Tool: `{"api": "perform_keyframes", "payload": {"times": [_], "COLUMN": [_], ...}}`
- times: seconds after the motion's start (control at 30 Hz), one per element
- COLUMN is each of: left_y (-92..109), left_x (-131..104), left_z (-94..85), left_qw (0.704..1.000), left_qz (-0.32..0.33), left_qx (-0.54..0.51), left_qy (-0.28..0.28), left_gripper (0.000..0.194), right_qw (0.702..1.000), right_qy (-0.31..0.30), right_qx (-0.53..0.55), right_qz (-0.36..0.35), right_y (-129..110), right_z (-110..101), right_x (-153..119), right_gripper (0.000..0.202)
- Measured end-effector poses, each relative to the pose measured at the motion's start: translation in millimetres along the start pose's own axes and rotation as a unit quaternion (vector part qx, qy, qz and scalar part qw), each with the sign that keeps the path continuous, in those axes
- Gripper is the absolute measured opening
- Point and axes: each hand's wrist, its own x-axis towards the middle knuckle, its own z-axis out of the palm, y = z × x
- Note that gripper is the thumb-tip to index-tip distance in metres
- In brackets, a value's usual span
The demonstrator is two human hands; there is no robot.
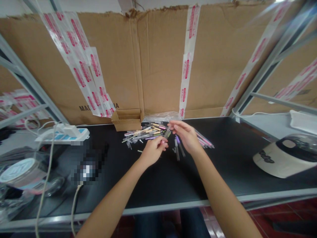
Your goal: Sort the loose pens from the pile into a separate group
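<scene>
A clear pen (167, 133) with a greenish part slants upward between my two hands. My left hand (153, 150) is closed round its lower end, thumb against fingers. At the upper end, the fingertips of my right hand (185, 134) pinch it. Behind my left hand spreads a loose pile of pens and thin pen parts (138, 134) in white, yellow, pink and purple. Below my right palm lie a few clear and purple pen pieces (177, 150). More pink and clear pens (204, 140) lie to the right, partly hidden by my right hand.
A small open cardboard box (127, 124) and clear plastic wrap (162, 116) stand against the tall cardboard wall (160, 66). On the left are a power strip (64, 134), a cable (49, 165) and a round tub (22, 172). A beige cap (274, 158) sits at right on the black table (230, 148).
</scene>
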Motion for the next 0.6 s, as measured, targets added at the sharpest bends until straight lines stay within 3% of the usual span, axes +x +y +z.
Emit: {"api": "perform_keyframes", "payload": {"times": [0.13,0.23,0.4,0.6], "left_y": [-9,-17,-27,-32], "left_x": [5,10,17,19], "left_z": [-4.4,-8.2,-12.9,-14.8], "left_qw": [0.999,0.995,0.983,0.979], "left_qz": [-0.011,-0.002,0.013,0.000], "left_qx": [-0.024,-0.064,-0.125,-0.130], "left_qy": [0.042,0.075,0.134,0.159], "left_gripper": [0.014,0.012,0.010,0.010], "right_qw": [0.996,0.974,0.860,0.762], "right_qy": [0.005,-0.046,-0.171,-0.321], "right_qx": [-0.084,-0.218,-0.464,-0.540], "right_qz": [-0.008,-0.040,-0.127,-0.155], "right_y": [7,12,17,21], "right_z": [-5,-6,4,15], "right_x": [3,2,-2,3], "right_gripper": [0.017,0.015,0.019,0.020]}}
